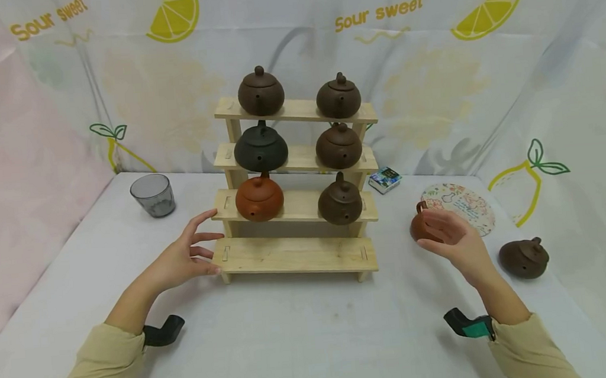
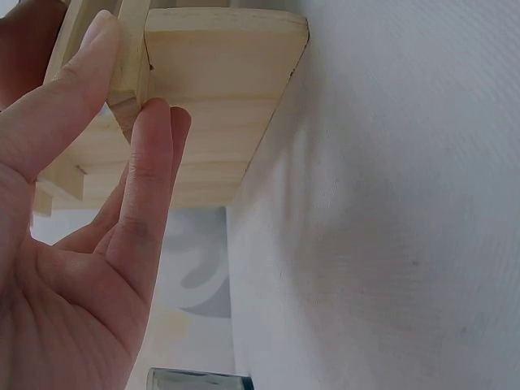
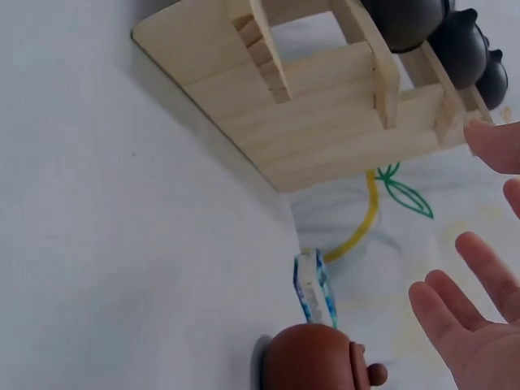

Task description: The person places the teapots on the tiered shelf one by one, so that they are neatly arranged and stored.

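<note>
A four-tier wooden display shelf [image 1: 297, 252] stands mid-table, with teapots on its upper tiers. At its left end, my left hand [image 1: 180, 261] has its fingers spread and fairly straight. In the left wrist view its thumb [image 2: 93, 49] and fingertips [image 2: 154, 114] meet a board's end. A reddish-brown teapot [image 1: 420, 227] sits right of the shelf; my right hand [image 1: 457, 242], loosely spread, overlaps it in the head view. The right wrist view shows that teapot [image 3: 309, 357] apart from the fingers [image 3: 455, 305], with nothing in the hand.
Two teapots stand on each upper tier, including an orange-red one [image 1: 259, 199] and a dark green one [image 1: 261, 149]. A grey glass cup [image 1: 154, 196] stands far left. At right lie a small patterned box [image 1: 385, 179], a floral round mat [image 1: 470, 208] and a brown teapot [image 1: 524, 259].
</note>
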Tool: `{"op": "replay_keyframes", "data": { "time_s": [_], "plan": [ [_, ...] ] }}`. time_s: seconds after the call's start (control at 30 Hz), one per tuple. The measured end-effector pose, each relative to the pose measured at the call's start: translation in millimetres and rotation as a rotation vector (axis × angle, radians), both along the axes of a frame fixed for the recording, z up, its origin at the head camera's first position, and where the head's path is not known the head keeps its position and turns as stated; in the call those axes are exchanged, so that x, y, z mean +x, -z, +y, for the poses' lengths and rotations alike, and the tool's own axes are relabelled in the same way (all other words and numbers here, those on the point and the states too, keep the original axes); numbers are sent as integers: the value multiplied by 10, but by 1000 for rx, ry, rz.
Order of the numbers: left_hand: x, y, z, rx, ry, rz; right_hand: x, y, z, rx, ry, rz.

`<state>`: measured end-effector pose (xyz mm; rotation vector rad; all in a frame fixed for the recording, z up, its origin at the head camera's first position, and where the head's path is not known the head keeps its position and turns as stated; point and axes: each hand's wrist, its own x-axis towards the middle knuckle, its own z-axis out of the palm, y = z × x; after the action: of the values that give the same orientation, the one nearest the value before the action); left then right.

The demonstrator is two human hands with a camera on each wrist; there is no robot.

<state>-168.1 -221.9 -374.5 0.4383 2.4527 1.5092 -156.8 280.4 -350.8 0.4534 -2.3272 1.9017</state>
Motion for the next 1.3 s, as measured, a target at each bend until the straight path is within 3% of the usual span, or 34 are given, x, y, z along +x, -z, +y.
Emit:
{"op": "replay_keyframes", "data": {
  "time_s": [0.17, 0.43, 0.63, 0.8, 1.0, 1.17, 1.3],
  "plan": [
    [-2, 5, 0, -1, 1, 6, 12, 54, 136, 36, 85, 10],
    [7, -3, 0, -4, -1, 10, -87, 119, 321, 132, 224, -73],
    [7, 5, 0, 3, 2, 10, -208, 212, 427, 216, 220, -115],
    [2, 7, 3, 3, 3, 13, -315, 244, 468, 290, 169, -218],
    [-4, 1, 14, 1, 9, 10, -283, 237, 450, 395, 151, -253],
    [4, -5, 8, -15, -1, 6, -233, 242, 397, 408, 152, -250],
    [6, -10, 7, -17, 1, 5, -244, 263, 317, 368, 152, -304]
  ]
}}
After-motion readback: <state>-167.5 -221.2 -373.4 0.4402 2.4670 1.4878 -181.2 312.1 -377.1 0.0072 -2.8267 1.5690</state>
